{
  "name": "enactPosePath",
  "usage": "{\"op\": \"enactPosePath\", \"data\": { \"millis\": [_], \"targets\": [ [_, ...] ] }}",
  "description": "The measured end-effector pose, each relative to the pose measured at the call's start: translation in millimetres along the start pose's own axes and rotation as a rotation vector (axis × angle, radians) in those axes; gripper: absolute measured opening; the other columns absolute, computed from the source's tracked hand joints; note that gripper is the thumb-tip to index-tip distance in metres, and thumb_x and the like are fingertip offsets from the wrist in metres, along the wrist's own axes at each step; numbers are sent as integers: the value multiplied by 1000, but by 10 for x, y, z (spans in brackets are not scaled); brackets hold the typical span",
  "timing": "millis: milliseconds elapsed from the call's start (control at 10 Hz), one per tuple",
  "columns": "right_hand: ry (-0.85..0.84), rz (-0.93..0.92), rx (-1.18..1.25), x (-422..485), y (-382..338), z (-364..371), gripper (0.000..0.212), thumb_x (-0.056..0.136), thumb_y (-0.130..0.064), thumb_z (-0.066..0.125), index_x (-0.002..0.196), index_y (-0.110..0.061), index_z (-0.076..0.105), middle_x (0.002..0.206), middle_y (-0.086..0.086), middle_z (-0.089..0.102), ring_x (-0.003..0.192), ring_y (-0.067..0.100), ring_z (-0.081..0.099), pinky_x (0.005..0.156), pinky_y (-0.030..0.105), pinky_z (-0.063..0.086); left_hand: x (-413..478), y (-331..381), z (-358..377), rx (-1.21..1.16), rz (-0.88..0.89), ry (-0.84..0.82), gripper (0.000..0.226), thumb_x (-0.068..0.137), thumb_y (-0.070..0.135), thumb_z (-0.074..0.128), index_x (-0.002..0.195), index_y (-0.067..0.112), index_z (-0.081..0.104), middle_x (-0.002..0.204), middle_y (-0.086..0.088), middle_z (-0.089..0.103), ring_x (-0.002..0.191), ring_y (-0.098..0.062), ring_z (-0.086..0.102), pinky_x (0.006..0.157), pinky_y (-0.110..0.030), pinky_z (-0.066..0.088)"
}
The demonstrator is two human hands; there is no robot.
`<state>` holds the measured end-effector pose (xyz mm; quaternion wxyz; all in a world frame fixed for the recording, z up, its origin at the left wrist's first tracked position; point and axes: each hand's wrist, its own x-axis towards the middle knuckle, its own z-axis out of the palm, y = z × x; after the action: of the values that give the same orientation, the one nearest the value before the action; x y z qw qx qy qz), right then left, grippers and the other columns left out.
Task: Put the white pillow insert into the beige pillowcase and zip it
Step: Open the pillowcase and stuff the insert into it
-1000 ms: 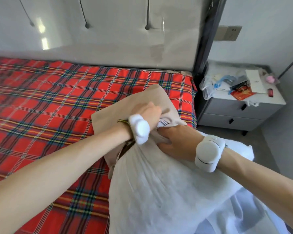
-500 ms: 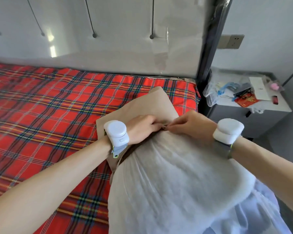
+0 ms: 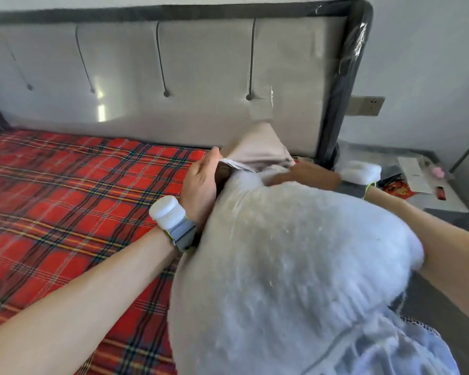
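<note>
Red plaid sheet point(image 3: 65, 198) covers the bed, which runs up to a grey padded headboard point(image 3: 201, 77) with a dark frame wrapped in clear plastic; to the right of the frame a socket point(image 3: 367, 105) sits on the wall, and below it a cluttered nightstand point(image 3: 444, 204) stands beside the bed. At centre the white insert point(image 3: 295, 253) bulges large and close to the camera, raised off the sheet between both forearms, its near end low in the view and its narrow far end pointing toward the headboard. That far end goes into the mouth of the beige case point(image 3: 257, 150), which is raised in front of the headboard with one corner sticking up; most of the insert is outside it. The left hand point(image 3: 201, 182) grips the left side of the case's mouth, thumb on the outside of the hem and fingers curled into the dark opening. The right hand point(image 3: 309, 173) lies across the top of the insert right at the case's edge, but it is blurred and I cannot tell whether it grips anything. Each wrist carries a white band-mounted device, left point(image 3: 167, 215) and right point(image 3: 360, 171)
</note>
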<state>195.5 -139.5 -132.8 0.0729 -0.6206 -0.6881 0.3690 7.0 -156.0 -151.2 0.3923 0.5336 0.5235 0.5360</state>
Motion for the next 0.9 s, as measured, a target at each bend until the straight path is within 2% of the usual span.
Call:
{"op": "enactPosePath", "data": {
  "millis": [100,200,300,400,500,600,700,800,900],
  "targets": [
    [106,-67,-228,-221,-384,-421,34,85,-37,62,91,-4,68,93,11,61,93,24,56,85,32,45,-44,49,6,-144,-20,-69,43,89,51,53,80,10,63,82,4,63,81,-5,56,83,-28,46],
    [135,-63,-408,-343,-558,-483,28,78,-35,68,79,-7,68,81,6,59,82,20,53,73,28,41,-219,-12,28,-137,-33,-152,48,75,59,62,82,12,55,81,-6,59,78,-15,54,76,-44,43],
    [21,-43,-488,-423,-585,-361,24,70,-36,72,72,-13,68,76,0,61,82,21,58,76,31,48,-454,-127,2,-6,-42,-234,49,66,54,70,94,18,51,89,-18,62,84,-33,60,76,-51,46],
    [-50,-64,-495,-407,-568,-285,25,71,-35,71,79,-12,71,81,1,66,85,19,61,80,31,50,-497,-147,-45,-6,-129,-268,46,66,46,72,99,21,52,86,-13,65,81,-30,62,73,-47,47],
    [-108,-104,-495,-370,-669,-341,29,78,-28,68,94,-5,71,92,9,70,83,14,58,78,28,49,-463,-112,-53,-158,-286,-272,37,70,28,68,103,18,55,88,-16,64,79,-25,58,70,-42,41],
    [-127,-118,-532,-342,-755,-428,29,81,-27,67,101,-5,69,97,10,69,85,14,56,80,28,47,-460,-54,-30,-234,-275,-286,32,73,22,67,103,15,56,92,-19,61,81,-25,55,72,-43,39],
    [-214,-138,-590,-337,-764,-400,20,79,-30,69,95,-20,70,94,-1,71,90,15,63,87,29,49,-517,-46,-3,-268,-231,-293,24,83,13,63,105,11,54,86,-14,59,81,-23,55,74,-41,41],
    [-217,-148,-616,-360,-707,-301,16,74,-35,71,88,-28,68,88,-7,69,90,16,64,89,35,50,-630,-68,43,-307,-244,-295,21,88,7,58,108,7,52,87,-14,61,82,-22,56,73,-40,42],
    [-233,-128,-676,-380,-712,-317,22,74,-34,71,93,-24,68,89,-5,68,90,16,63,89,36,50,-708,-111,100,-380,-352,-311,23,87,5,57,109,10,52,99,-24,64,84,-24,58,73,-39,43]
  ]
}}
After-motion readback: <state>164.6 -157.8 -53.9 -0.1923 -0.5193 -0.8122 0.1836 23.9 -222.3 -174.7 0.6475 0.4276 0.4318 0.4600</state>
